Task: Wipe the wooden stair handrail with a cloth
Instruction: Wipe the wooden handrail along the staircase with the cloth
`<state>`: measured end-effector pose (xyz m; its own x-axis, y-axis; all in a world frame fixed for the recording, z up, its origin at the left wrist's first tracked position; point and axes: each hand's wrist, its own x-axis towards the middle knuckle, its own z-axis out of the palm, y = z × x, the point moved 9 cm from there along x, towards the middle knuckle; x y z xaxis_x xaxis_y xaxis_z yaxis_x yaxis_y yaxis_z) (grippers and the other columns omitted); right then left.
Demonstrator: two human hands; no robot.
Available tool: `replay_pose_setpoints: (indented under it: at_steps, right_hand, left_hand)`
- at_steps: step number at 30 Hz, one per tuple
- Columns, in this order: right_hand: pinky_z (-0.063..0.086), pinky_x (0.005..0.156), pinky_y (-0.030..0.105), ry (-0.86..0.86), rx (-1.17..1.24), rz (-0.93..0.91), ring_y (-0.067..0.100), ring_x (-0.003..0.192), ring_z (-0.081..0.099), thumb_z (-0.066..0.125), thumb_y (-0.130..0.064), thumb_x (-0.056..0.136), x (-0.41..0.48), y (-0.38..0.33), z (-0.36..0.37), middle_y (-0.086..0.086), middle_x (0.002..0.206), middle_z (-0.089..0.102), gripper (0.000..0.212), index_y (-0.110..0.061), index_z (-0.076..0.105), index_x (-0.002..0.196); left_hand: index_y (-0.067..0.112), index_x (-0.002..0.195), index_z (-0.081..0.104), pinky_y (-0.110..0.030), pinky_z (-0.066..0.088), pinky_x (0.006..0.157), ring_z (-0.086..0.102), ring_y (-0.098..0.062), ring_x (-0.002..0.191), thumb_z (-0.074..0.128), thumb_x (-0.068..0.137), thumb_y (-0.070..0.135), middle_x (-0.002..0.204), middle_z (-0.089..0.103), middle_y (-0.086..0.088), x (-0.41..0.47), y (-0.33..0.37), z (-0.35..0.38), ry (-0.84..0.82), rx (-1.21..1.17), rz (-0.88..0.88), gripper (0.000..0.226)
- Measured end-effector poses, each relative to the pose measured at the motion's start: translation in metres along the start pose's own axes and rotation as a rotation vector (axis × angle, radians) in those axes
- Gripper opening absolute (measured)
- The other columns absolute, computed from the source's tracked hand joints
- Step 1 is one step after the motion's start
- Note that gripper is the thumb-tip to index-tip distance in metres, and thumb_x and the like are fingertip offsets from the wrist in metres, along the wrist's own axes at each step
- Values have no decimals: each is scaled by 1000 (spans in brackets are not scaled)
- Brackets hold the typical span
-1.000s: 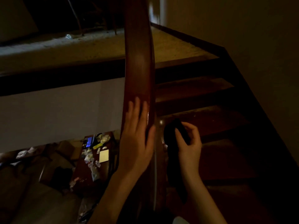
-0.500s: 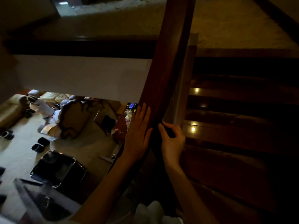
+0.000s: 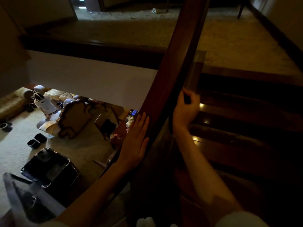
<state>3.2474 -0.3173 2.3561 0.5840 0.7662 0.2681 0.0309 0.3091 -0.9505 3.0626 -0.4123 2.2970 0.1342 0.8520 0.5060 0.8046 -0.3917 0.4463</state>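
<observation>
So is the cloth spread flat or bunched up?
Bunched: the right hand pinches the dark cloth in curled fingers beside the wooden handrail.

The dark wooden stair handrail (image 3: 178, 66) ran from bottom centre up to the right. The left hand (image 3: 136, 141) lay flat on its left face. The right hand (image 3: 185, 110), farther up on its right side, gripped the dark cloth (image 3: 186, 98). Right of the rail lay the wooden steps (image 3: 237, 128).

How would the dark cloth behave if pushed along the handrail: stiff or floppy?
Probably floppy: the cloth bunches inside the right hand's curled fingers, and a dark tail seems to hang limp beside the wrist. Likely light, since a pinch holds it. It may slide easily, as the handrail looks glossy.
</observation>
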Motion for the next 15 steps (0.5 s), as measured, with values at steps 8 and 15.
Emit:
replay_pose_setpoints:
  at_steps: [8, 15]
  right_hand:
    - [37, 83, 9, -91, -95, -46, 9, 92, 53, 60, 1, 92, -71, 35, -4, 6, 98, 53, 4, -1, 64, 94]
    - [38, 79, 3, -40, -61, -155, -18, 89, 50, 56, -22, 98, 47, -30, 24, 0, 104, 53, 11, -14, 62, 96]
  left_hand:
    - [28, 156, 4, -31, 1, 122, 5, -20, 151, 28, 102, 28, 164, 2, 7, -2, -3, 0, -10, -29, 4, 59]
    - [17, 155, 11, -36, 4, 123, 7, -22, 151, 31, 100, 24, 164, 3, 6, -1, 1, -4, -4, -44, -7, 58]
